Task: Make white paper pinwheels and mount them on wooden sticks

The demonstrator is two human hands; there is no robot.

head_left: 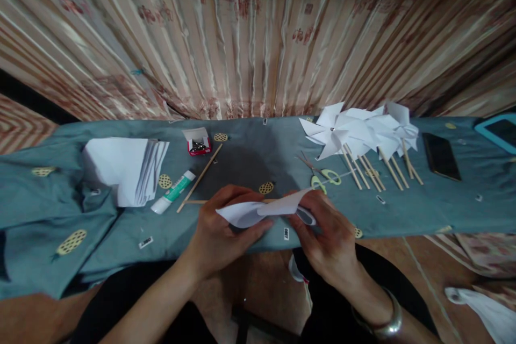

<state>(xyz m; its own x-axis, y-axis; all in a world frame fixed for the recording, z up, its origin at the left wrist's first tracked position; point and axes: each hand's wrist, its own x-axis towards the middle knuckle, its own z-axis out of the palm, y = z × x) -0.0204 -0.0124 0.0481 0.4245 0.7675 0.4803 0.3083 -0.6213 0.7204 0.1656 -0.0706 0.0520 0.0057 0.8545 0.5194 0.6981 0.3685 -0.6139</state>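
Between my two hands is a white paper pinwheel (pixel 245 214) with curled blades, held just above the front edge of the cloth-covered table. My left hand (pixel 226 226) grips its left side, thumb below and fingers behind the paper. On the right side, my right hand (pixel 322 226) pinches the paper with its fingers closed around a folded blade. A thin wooden stick (pixel 196 202) pokes out to the left behind my left hand. Another wooden stick (pixel 201 174) lies slanted on the cloth, beside a green and white glue stick (pixel 173 192).
Folded white paper sheets (pixel 116 166) are stacked at left. A small open red box (pixel 199 145) holds metal pins. Green-handled scissors (pixel 322 177) lie right of centre, near several finished paper pinwheels (pixel 363 129) on sticks. A black phone (pixel 441 156) and a blue-framed device (pixel 500 131) lie further right.
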